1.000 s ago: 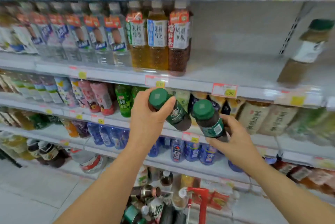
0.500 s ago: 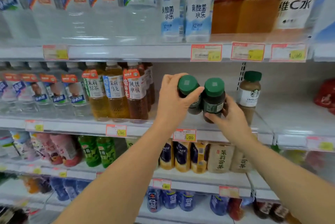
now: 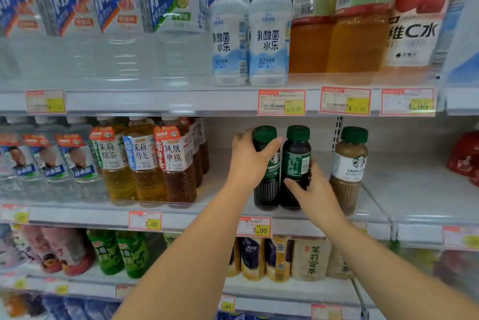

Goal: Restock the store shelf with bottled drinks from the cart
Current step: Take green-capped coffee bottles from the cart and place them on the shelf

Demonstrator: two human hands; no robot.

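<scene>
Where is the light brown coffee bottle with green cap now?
In the head view the coffee bottle stands upright on the middle shelf, right of centre, just right of the dark bottle that the right hand holds.

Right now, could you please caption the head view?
Left hand holds the Americano bottle, right hand the green-label bottle, beside a latte bottle on the shelf.

i'm in a shop, at the drinks aisle: white shelves (image 3: 404, 190) run tier above tier, packed with rows of bottled drinks (image 3: 145, 164), and red-and-yellow price tags (image 3: 145, 220) line each front edge, one reading 3.00, i think.
</scene>
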